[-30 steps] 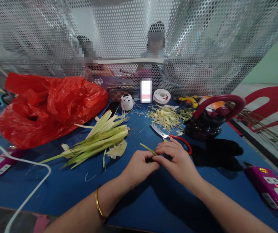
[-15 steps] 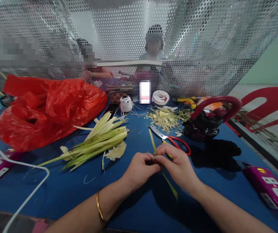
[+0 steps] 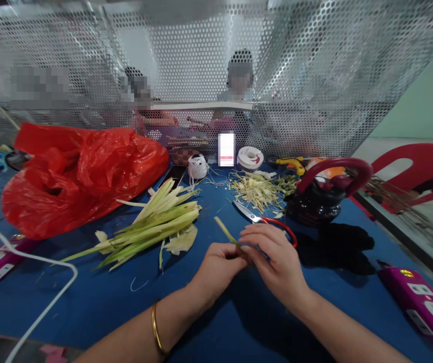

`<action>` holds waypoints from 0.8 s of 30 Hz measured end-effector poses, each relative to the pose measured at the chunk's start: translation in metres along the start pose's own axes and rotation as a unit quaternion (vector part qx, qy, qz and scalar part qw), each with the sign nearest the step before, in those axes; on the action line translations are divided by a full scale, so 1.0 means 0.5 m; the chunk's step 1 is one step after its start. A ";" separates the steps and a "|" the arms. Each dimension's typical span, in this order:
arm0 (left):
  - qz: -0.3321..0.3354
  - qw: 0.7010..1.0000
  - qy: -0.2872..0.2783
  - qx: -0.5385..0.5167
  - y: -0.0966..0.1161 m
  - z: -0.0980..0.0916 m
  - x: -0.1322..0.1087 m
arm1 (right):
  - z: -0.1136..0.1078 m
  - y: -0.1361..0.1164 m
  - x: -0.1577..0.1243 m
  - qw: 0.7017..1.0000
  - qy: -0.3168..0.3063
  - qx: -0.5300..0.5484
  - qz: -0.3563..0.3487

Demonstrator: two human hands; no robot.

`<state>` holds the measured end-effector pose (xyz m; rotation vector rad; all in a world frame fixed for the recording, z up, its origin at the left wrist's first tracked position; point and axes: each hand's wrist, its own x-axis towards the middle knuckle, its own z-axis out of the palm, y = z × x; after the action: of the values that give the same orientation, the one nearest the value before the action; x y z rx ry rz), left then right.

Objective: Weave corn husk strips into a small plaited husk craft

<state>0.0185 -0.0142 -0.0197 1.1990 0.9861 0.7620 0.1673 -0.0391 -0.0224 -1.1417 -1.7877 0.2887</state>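
At lower centre of the frame the left hand (image 3: 220, 267) and right hand (image 3: 276, 257) meet over the table (image 3: 87, 302), both pinching a leaf strip (image 3: 226, 232) that sticks out toward the upper left, with the scissors (image 3: 265, 222) just behind the right hand and the pile of trimmings (image 3: 257, 189) behind those. Left of the hands lies the bundle of leaves (image 3: 151, 222), and further left and behind it the plastic bag (image 3: 76, 171), while a cable (image 3: 50, 262) crosses the lower left corner. At right the basket (image 3: 322, 199) stands beside the trimmings, a power strip (image 3: 424, 302) lies at the lower right, and the thread spool (image 3: 197, 166) and tape roll (image 3: 250, 157) sit at the table's far edge before the perforated screen (image 3: 314, 75).
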 end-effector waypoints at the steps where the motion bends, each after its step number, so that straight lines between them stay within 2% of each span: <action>1: -0.003 1.000 0.016 -0.016 0.005 -0.003 0.000 | -0.008 0.000 0.002 0.999 0.026 -0.019 -0.003; 3: -0.009 0.997 0.038 -0.063 0.015 -0.012 0.002 | -0.024 0.001 0.007 0.996 0.073 -0.039 0.017; 5: -0.013 0.992 0.050 -0.112 0.024 -0.021 0.003 | -0.034 0.001 0.011 0.995 0.076 -0.041 0.054; 8: -0.013 0.988 0.060 -0.144 0.028 -0.030 0.005 | -0.032 0.003 0.016 0.995 -0.009 -0.038 0.094; 10: -0.009 0.989 0.070 -0.132 0.026 -0.032 0.006 | -0.021 0.004 0.014 0.991 -0.069 -0.028 0.113; 12: -0.007 0.990 0.079 -0.114 0.022 -0.031 0.007 | -0.009 0.005 0.010 0.987 -0.102 -0.020 0.123; 21: -0.002 0.987 0.091 -0.133 0.009 -0.026 0.008 | 0.002 -0.015 -0.002 0.992 -0.114 0.010 0.050; 24: -0.015 0.984 0.093 -0.149 0.008 -0.027 0.009 | 0.006 -0.009 -0.003 0.990 -0.114 0.025 0.080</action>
<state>0.0079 -0.0037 -0.0175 0.8624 0.9991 0.9741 0.1622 -0.0418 -0.0220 -1.2600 -1.8762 0.5764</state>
